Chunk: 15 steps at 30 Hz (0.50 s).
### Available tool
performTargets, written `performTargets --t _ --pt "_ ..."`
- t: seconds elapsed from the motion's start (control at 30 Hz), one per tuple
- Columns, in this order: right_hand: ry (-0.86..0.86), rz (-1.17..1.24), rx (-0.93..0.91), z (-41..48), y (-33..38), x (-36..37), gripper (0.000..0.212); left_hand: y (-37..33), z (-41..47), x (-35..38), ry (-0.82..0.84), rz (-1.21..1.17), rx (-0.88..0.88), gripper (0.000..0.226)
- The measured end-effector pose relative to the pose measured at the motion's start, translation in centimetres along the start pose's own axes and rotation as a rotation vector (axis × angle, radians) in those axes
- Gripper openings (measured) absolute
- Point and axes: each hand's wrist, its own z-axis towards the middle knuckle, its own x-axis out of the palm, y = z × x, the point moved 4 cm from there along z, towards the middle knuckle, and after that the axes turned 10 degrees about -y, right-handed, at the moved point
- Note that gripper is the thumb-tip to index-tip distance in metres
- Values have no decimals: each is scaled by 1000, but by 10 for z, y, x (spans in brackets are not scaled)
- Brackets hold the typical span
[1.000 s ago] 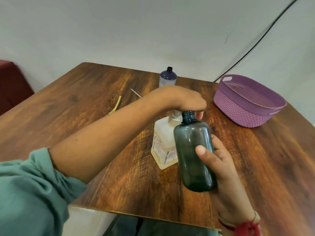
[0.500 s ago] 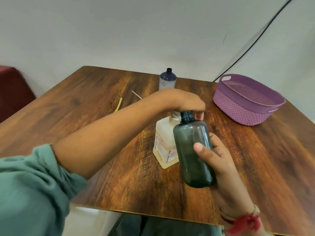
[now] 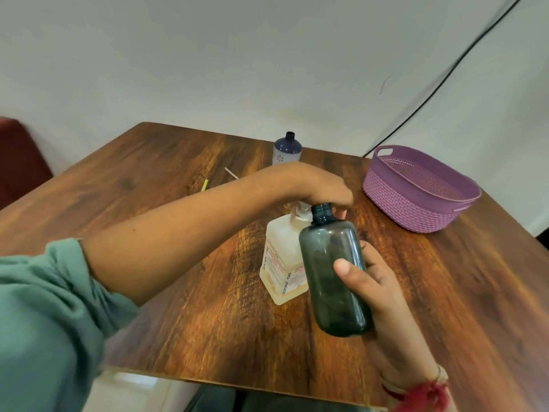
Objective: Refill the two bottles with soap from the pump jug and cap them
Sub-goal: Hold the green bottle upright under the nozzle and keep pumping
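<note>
- two bottles: right hand (image 3: 383, 295) grips the dark bottle (image 3: 334, 272) (uncapped), blue-topped bottle (image 3: 287, 147) at the table (image 3: 148, 179) far edge
- one pump jug (image 3: 282, 263) mid-table, left hand (image 3: 320, 185) curled over its pump
- one purple basket (image 3: 416, 191), right edge

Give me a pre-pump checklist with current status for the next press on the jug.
1. Right hand has a firm grip on the dark bottle: ok.
2. Dark bottle uncapped, its mouth up by the pump head: ok.
3. Nozzle actually over the bottle mouth: cannot tell, the left hand hides it.
4. Left hand on top of the pump: ok.
5. Pump jug upright on the table: ok.
6. Soap level in the dark bottle: cannot tell through the tinted wall.
</note>
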Motion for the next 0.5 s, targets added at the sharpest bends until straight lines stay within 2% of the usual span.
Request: performTargets --t 0.17,0.33,0.5 --pt "-2 -2 8 -2 -2 -3 49 -10 -2 -4 38 -5 17 31" --pt "-23 47 28 -3 -10 -1 42 -4 -3 5 -49 -10 24 33" --pt "-17 52 34 -7 -8 -1 57 -9 -4 -2 -22 86 -14 32"
